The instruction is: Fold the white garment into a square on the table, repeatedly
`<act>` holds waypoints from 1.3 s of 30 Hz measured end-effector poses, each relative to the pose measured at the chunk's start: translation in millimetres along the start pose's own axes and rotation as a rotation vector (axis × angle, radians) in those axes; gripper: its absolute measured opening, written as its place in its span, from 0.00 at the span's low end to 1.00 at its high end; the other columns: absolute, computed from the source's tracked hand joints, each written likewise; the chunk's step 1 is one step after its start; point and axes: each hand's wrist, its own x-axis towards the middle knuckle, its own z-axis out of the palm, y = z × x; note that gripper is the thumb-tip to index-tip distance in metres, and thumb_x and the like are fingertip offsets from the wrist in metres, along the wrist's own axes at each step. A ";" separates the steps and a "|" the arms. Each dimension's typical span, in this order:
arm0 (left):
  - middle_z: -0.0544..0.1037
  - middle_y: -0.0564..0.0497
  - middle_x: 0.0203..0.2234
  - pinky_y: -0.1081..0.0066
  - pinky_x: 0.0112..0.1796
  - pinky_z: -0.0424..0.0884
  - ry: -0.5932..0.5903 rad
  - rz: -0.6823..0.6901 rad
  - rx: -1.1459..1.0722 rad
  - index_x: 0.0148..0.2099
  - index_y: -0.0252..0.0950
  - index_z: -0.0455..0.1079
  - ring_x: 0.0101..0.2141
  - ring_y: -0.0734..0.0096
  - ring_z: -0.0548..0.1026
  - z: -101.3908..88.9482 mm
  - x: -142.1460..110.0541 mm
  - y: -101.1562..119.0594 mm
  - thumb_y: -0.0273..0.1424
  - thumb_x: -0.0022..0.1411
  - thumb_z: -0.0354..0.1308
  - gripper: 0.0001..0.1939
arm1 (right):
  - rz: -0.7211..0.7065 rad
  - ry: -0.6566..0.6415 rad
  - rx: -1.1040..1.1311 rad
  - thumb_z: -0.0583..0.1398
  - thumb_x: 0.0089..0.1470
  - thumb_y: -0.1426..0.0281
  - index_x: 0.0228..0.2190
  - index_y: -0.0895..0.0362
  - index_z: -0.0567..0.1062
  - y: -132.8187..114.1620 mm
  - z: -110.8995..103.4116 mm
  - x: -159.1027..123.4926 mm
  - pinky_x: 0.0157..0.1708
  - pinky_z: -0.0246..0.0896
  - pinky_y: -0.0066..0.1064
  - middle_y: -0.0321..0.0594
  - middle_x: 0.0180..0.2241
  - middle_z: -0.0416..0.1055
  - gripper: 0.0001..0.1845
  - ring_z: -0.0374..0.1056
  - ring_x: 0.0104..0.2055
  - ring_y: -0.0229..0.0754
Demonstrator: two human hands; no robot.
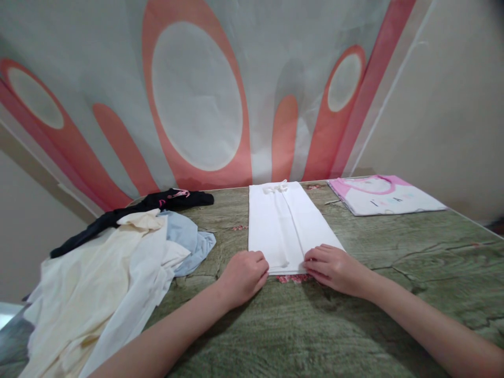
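A white garment (285, 223), folded into a long narrow strip, lies flat on the green wood-patterned table (413, 273), running away from me. My left hand (244, 275) has its fingers curled on the strip's near left corner. My right hand (333, 268) grips the near right corner, fingers bent over the edge. Both hands rest on the table at the garment's near end.
A loose heap of cream, white and light blue clothes (114, 278) lies at the left, with a black garment (149, 207) behind it. A folded white and pink shirt (384, 195) sits at the far right. A patterned cloth (197, 94) hangs behind the table.
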 end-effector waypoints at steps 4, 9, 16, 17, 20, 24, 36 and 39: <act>0.71 0.48 0.31 0.70 0.33 0.65 -0.005 0.016 0.050 0.34 0.34 0.67 0.31 0.68 0.69 3.9 -1.9 0.3 0.29 0.62 0.48 0.08 | -0.011 -0.029 -0.093 0.53 0.55 0.74 0.32 0.58 0.74 -2.8 3.0 1.1 0.34 0.58 0.33 0.43 0.31 0.70 0.09 0.65 0.31 0.39; 0.72 0.48 0.30 0.67 0.35 0.65 0.016 0.038 0.066 0.34 0.34 0.67 0.32 0.67 0.69 3.6 -1.5 1.0 0.28 0.61 0.48 0.07 | 0.014 0.036 -0.096 0.53 0.54 0.75 0.32 0.58 0.73 -3.7 5.6 1.0 0.34 0.58 0.34 0.43 0.32 0.70 0.09 0.65 0.32 0.40; 0.71 0.47 0.34 0.67 0.40 0.63 0.123 0.141 0.038 0.35 0.34 0.66 0.37 0.67 0.69 -2.7 -1.8 -2.5 0.27 0.61 0.48 0.06 | 0.018 0.150 -0.021 0.53 0.51 0.77 0.31 0.57 0.72 -4.7 -0.3 -1.0 0.34 0.59 0.35 0.43 0.32 0.71 0.08 0.66 0.34 0.41; 0.71 0.48 0.34 0.67 0.40 0.63 0.118 0.169 0.050 0.35 0.34 0.66 0.36 0.68 0.68 -3.7 -1.8 -2.7 0.26 0.61 0.48 0.06 | 0.002 0.135 -0.020 0.53 0.51 0.77 0.31 0.57 0.72 -5.0 -0.1 -1.2 0.34 0.59 0.34 0.43 0.31 0.71 0.08 0.65 0.33 0.41; 0.71 0.49 0.33 0.67 0.39 0.62 0.081 0.245 0.102 0.34 0.34 0.65 0.35 0.68 0.68 -7.3 -1.8 -1.9 0.25 0.61 0.49 0.05 | -0.034 0.102 -0.017 0.54 0.51 0.77 0.29 0.57 0.73 -4.9 2.1 -1.9 0.35 0.59 0.34 0.43 0.31 0.71 0.08 0.65 0.33 0.40; 0.70 0.50 0.31 0.68 0.35 0.62 0.002 0.314 0.159 0.32 0.35 0.64 0.33 0.68 0.67 -9.8 -1.3 -0.7 0.26 0.61 0.51 0.04 | -0.048 0.030 -0.015 0.54 0.51 0.77 0.28 0.57 0.73 -5.7 3.9 -1.9 0.35 0.59 0.35 0.43 0.30 0.70 0.08 0.64 0.33 0.41; 0.71 0.49 0.33 0.69 0.37 0.64 -0.079 0.208 0.011 0.37 0.35 0.66 0.34 0.67 0.69 -9.7 0.5 -3.9 0.33 0.64 0.47 0.09 | 0.191 -0.118 0.228 0.55 0.50 0.76 0.33 0.56 0.72 9.8 -25.5 -10.9 0.33 0.60 0.28 0.39 0.30 0.70 0.08 0.66 0.32 0.38; 0.71 0.48 0.34 0.69 0.37 0.64 -0.063 0.203 -0.049 0.40 0.35 0.66 0.35 0.67 0.69 -14.0 3.0 -1.9 0.33 0.65 0.47 0.09 | 0.250 -0.219 0.225 0.55 0.49 0.77 0.31 0.56 0.72 17.2 -35.1 -13.9 0.33 0.58 0.27 0.38 0.30 0.70 0.08 0.66 0.31 0.38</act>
